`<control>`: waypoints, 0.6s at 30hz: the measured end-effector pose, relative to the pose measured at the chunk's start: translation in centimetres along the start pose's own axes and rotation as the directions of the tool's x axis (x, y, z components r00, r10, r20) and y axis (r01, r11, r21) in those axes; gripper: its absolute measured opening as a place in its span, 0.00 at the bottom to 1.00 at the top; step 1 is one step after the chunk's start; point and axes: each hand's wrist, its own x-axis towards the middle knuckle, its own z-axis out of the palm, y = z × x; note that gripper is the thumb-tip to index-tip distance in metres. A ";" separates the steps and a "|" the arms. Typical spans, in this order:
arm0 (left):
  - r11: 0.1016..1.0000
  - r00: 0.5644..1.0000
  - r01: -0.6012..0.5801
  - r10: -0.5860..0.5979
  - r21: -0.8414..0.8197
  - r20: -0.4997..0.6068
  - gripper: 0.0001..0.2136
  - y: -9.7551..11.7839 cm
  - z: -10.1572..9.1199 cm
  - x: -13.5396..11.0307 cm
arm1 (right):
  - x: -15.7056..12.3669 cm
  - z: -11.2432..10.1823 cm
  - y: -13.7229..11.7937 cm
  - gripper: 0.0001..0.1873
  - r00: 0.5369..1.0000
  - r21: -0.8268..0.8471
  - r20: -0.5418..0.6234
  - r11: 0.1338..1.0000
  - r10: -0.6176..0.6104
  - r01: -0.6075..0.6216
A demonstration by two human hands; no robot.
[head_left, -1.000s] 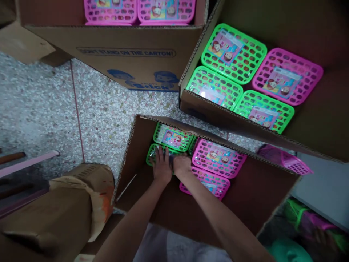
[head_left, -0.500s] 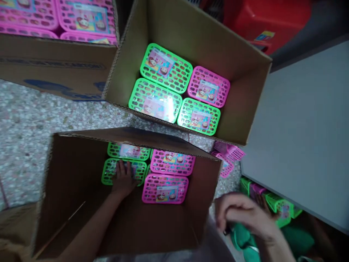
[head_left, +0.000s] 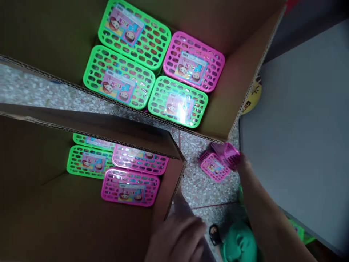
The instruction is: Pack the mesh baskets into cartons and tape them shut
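My right hand (head_left: 242, 163) reaches out to the floor beside the grey table and grips the right edge of a tilted pink basket (head_left: 227, 152). A second pink basket (head_left: 214, 167) lies flat just below it. My left hand (head_left: 177, 238) hovers blurred at the bottom, just outside the near corner of the near cardboard box (head_left: 174, 174), and holds nothing that I can see. That box contains two green baskets (head_left: 87, 162) and two pink baskets (head_left: 129, 187).
A second open cardboard box (head_left: 245, 91) behind holds three green baskets (head_left: 177, 102) and a pink one (head_left: 194, 62). A grey table top (head_left: 300, 127) fills the right side. A green cloth (head_left: 240, 243) and speckled floor (head_left: 193, 182) lie between box and table.
My left hand has come out of the near box. My right hand has moved up and out to the pink basket on the floor. The view has swung to the right.
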 end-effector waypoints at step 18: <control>0.370 0.677 0.552 -0.722 -0.747 0.143 0.49 -3.2 15.7 5.0 | -8.4 -3.9 13.8 0.49 0.907 -0.180 0.351 0.933 -0.234 0.311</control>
